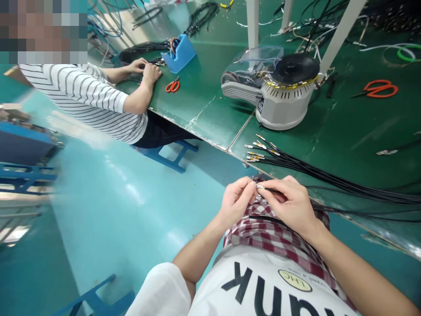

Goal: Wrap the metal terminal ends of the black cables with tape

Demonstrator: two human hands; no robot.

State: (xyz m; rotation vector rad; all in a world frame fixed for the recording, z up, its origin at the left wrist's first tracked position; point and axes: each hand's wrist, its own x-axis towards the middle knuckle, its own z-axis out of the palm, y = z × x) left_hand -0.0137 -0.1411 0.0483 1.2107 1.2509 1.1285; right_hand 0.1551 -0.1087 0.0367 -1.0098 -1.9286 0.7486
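Note:
Over my lap, just off the table's front edge, my two hands meet at the metal-tipped end of a black cable (268, 189). My right hand (294, 204) pinches the cable close behind its silvery connector (259, 186). Thumb and fingers of my left hand (238, 197) are closed at the connector's tip; what exactly lies between them is too small to make out. The held cable runs off to the right beneath my right hand. Beyond my hands a bundle of black cables (315, 169) lies on the table, its several ends carrying silvery and yellow connectors (258, 153).
A grey tape dispenser (284, 103) with a black disc stands on the green table (204, 105). Orange-handled scissors (379, 89) lie at right, small orange snips (173, 85) farther left. A co-worker in a striped shirt (88, 101) works beside a blue tape holder (179, 55).

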